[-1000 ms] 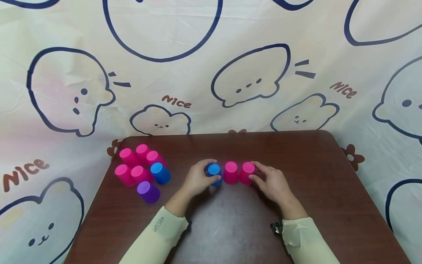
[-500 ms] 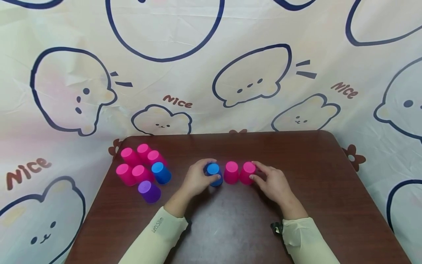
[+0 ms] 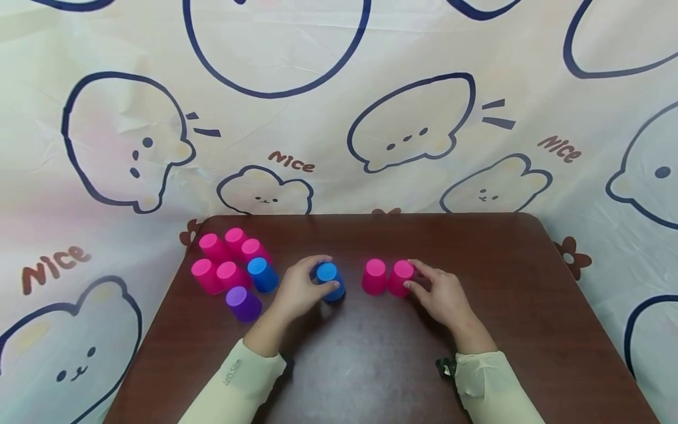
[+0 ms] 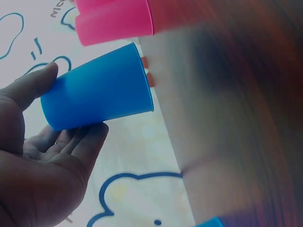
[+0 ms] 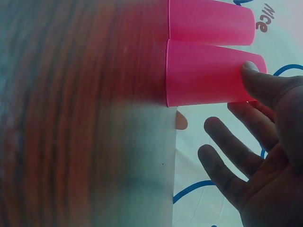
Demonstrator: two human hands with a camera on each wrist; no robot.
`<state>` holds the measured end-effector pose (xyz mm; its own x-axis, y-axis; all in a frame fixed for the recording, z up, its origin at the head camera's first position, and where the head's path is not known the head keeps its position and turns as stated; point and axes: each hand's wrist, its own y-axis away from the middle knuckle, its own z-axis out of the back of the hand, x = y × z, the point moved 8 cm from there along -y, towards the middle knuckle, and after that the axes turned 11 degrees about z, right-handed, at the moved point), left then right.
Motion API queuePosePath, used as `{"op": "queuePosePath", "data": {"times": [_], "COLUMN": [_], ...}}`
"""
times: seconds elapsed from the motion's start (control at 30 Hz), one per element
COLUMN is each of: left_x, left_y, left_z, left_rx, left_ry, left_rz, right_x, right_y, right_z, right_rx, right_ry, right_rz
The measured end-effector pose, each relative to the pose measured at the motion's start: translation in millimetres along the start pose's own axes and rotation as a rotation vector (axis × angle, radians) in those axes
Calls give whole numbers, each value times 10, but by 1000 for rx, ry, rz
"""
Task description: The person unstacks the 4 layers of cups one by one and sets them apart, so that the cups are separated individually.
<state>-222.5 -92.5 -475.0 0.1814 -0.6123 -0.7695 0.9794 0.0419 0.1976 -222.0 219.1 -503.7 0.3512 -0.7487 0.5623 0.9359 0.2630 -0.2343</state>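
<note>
My left hand [image 3: 298, 288] grips an upside-down blue cup [image 3: 331, 284] between thumb and fingers near its closed end. In the left wrist view that blue cup [image 4: 99, 90] leans slightly; whether its rim touches the table I cannot tell. To its right stand two upside-down pink cups side by side. The right one, a pink cup [image 3: 400, 279], is pinched by my right hand [image 3: 442, 299] at its upper part. In the right wrist view, thumb and forefinger are on this pink cup [image 5: 208, 75], with the other fingers spread below. Beside it is the other pink cup [image 3: 374, 278].
At the table's left stands a cluster of upside-down cups: several pink cups [image 3: 214, 249], a blue cup [image 3: 263, 275] and a purple cup [image 3: 244, 305]. The brown table [image 3: 349, 377] meets a cartoon-printed cloth [image 3: 328, 118] behind it.
My left hand has moved left with the blue cup, opening a gap from the pink cups. My right hand stays on its pink cup. The view has shifted slightly.
</note>
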Motion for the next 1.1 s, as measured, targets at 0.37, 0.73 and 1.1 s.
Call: {"op": "queuePosePath", "data": {"times": [0.37,0.73,1.1], "left_x": [189,431,549], "left_y": [209,429,523], "left_z": [318,535,760], "left_rx": [-20,-51,-68], "left_ry": [34,51,54], "left_rz": [20,68,53], "right_x": [8,29,31], "right_y": [-12,-31,-40], "right_z": [11,15,13], "right_rx": [2,16,21], "right_ry": [-9,-9,-6], "right_rz": [16,26,27]}}
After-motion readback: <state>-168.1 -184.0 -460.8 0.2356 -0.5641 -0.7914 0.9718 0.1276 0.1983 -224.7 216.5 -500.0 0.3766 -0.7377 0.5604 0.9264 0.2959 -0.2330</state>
